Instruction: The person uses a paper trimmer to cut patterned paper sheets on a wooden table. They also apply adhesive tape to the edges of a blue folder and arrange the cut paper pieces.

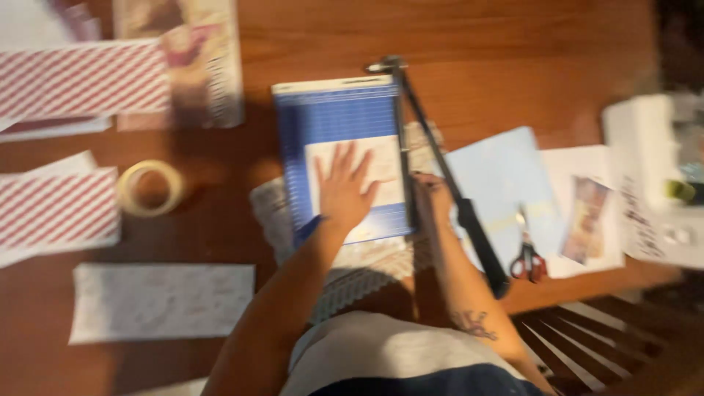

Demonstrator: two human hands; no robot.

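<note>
1. Paper trimmer (345, 117) with a blue gridded bed sits on the wooden table (513, 59), near the middle of the view, its long black blade arm (447, 176) raised and angled away to the right.
2. The left hand (343, 192) lies flat on the bed, fingers spread wide, pressing down a pale sheet of paper (381, 165); it grips nothing.
3. The right hand (429, 192) is at the bed's right edge, between the cutting edge and the blade arm. The picture is blurred there, so I cannot tell how far it is open or whether it has hold of anything.
4. A patterned, lace-like mat (345, 271) lies under the trimmer, showing at its near and left sides.
5. Right of the blade arm lies a light blue sheet (499, 169) with red-handled scissors (528, 258) resting on its near corner.
6. A roll of clear tape (150, 188) sits left of the trimmer, well apart from it.
7. Red-and-white striped papers (81, 79) lie at the far left, and a pale patterned sheet (161, 302) lies at the near left.
</note>
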